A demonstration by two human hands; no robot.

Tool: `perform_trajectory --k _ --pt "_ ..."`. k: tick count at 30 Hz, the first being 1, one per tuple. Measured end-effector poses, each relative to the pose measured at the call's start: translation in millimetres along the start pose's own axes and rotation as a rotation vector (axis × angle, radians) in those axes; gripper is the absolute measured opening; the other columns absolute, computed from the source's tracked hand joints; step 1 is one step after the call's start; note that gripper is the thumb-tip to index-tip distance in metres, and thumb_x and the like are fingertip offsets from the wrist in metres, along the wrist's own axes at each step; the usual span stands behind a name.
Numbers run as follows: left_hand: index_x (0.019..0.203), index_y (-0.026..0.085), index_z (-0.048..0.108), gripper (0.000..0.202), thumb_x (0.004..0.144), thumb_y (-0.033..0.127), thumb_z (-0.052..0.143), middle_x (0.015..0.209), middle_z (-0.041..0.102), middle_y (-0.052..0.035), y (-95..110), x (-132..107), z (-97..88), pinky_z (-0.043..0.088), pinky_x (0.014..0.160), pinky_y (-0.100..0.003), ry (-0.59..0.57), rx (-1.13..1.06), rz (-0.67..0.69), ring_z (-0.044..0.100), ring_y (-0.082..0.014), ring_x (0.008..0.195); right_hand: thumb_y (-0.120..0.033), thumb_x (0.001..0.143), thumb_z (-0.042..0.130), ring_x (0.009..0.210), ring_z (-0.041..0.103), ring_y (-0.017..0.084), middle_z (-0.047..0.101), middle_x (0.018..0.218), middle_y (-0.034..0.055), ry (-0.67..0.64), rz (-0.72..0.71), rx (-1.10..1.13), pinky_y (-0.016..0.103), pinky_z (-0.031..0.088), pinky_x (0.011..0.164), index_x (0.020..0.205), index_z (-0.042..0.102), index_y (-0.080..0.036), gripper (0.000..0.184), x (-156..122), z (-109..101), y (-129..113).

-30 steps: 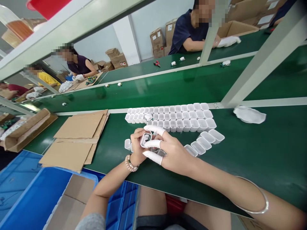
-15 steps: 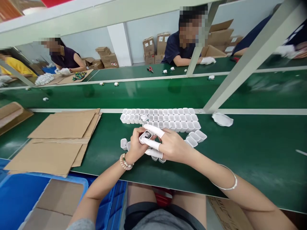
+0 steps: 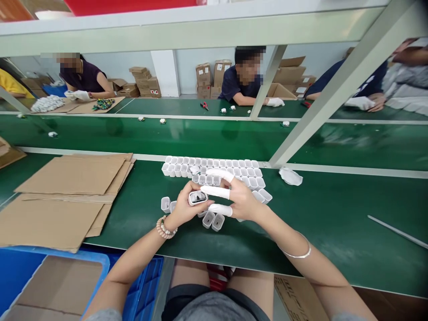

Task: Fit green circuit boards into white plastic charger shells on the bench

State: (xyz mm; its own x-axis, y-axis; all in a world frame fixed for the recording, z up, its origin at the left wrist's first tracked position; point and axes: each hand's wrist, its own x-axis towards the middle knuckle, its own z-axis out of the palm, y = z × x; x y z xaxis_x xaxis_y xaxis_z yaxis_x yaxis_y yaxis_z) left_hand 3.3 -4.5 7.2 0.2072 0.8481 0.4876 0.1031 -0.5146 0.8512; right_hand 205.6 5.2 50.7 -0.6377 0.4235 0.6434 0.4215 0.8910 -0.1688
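Observation:
My left hand (image 3: 186, 203) is closed around a small white plastic case (image 3: 198, 198), its open top facing up. Dark and silvery parts show inside it. My right hand (image 3: 239, 198) wears white finger cots on several fingers. Those fingers are stretched out and spread, with the tips close to the case's right side; nothing shows between them. Behind the hands stand rows of similar white cases (image 3: 250, 182), and a small white part (image 3: 195, 170) lies on top of them. Two loose cases (image 3: 213, 220) stand just in front of my hands, and another case (image 3: 165, 204) is left of them.
Flat cardboard sheets (image 3: 70, 176) lie to the left, above a blue crate (image 3: 103, 267). A white pouch-like piece (image 3: 290, 176) and a thin grey strip (image 3: 397, 232) lie right. Beyond a metal post (image 3: 301, 120), a green belt (image 3: 200, 133) carries small parts; co-workers sit across it.
My right hand's fingers have drawn off the case top and spread to its right. The case stays in my left hand, its inside now more visible. The whole view has shifted and tilted.

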Motion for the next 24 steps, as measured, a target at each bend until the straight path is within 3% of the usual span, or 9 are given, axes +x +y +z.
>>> perform_trajectory --k 7,12,14,16,18,20,22,24 --pt "0.085 0.02 0.052 0.036 0.074 0.038 0.081 0.076 0.062 0.0 -0.2 -0.8 -0.3 0.049 0.061 -0.027 -0.05 -0.091 -0.05 0.058 -0.013 0.066 -0.044 0.095 0.059 0.073 0.054 0.014 0.046 0.143 0.0182 -0.175 0.008 0.165 0.038 0.057 0.069 0.133 0.062 -0.025 0.043 -3.3 13.8 7.2" --pt "0.086 0.02 0.052 0.036 0.075 0.038 0.081 0.081 0.064 -0.0027 -6.1 -2.8 0.3 0.05 0.065 -0.029 -0.111 -0.139 -0.059 0.062 -0.0154 0.072 -0.042 0.096 0.058 0.085 0.063 0.014 0.047 0.143 0.0132 -0.228 0.176 0.544 0.04 0.057 0.088 0.129 0.065 -0.028 0.036 -3.0 12.1 6.5" --pt "0.089 0.02 0.051 0.039 0.074 0.039 0.082 0.083 0.064 -0.0027 -7.6 -3.5 0.8 0.051 0.067 -0.028 -0.149 -0.154 -0.052 0.064 -0.0158 0.074 -0.044 0.096 0.058 0.099 0.064 0.018 0.055 0.133 0.0104 -0.226 0.205 0.646 0.042 0.052 0.098 0.12 0.071 -0.028 0.032 -3.0 10.6 7.5" --pt "0.1 0.021 0.05 0.043 0.076 0.038 0.08 0.087 0.063 -0.0024 -8.6 -3.5 1.3 0.051 0.068 -0.027 -0.174 -0.159 -0.049 0.064 -0.0153 0.076 -0.047 0.094 0.059 0.1 0.063 0.02 0.063 0.112 0.0083 -0.154 0.216 0.674 0.044 0.049 0.102 0.114 0.075 -0.028 0.031 -3.9 9.3 9.0" --pt "0.119 0.023 0.043 0.052 0.081 0.036 0.076 0.091 0.062 -0.0019 -10.5 -2.8 2.4 0.051 0.071 -0.027 -0.169 -0.155 -0.047 0.064 -0.0147 0.079 -0.05 0.092 0.062 0.081 0.062 0.018 0.063 0.097 0.0058 -0.047 0.282 0.638 0.044 0.053 0.093 0.122 0.071 -0.03 0.037 -4.6 8.9 8.2" --pt "0.139 0.026 0.028 0.07 0.085 0.031 0.072 0.097 0.06 -0.0023 -14.6 -1.8 5.3 0.052 0.078 -0.031 -0.136 -0.135 -0.034 0.063 -0.0154 0.085 -0.052 0.086 0.068 0.069 0.056 0.016 0.061 0.094 0.0049 0.011 0.404 0.515 0.043 0.056 0.081 0.136 0.059 -0.03 0.056 -4.3 11.0 3.0" --pt "0.151 0.029 0.009 0.091 0.084 0.026 0.071 0.107 0.056 -0.0053 -20.1 -0.4 10.7 0.052 0.087 -0.036 -0.117 -0.106 0.002 0.063 -0.0182 0.095 -0.051 0.081 0.074 0.072 0.057 0.019 0.059 0.097 0.0064 -0.012 0.503 0.351 0.044 0.057 0.076 0.145 0.049 -0.029 0.072 -3.1 16.7 -6.4" --pt "0.154 0.032 -0.007 0.107 0.082 0.022 0.071 0.119 0.051 -0.0097 -23.7 1.9 16.4 0.052 0.093 -0.041 -0.13 -0.084 0.036 0.062 -0.021 0.104 -0.044 0.083 0.072 0.08 0.059 0.023 0.059 0.099 0.0083 -0.041 0.515 0.238 0.045 0.056 0.077 0.147 0.046 -0.028 0.071 -2.1 24.2 -16.6"
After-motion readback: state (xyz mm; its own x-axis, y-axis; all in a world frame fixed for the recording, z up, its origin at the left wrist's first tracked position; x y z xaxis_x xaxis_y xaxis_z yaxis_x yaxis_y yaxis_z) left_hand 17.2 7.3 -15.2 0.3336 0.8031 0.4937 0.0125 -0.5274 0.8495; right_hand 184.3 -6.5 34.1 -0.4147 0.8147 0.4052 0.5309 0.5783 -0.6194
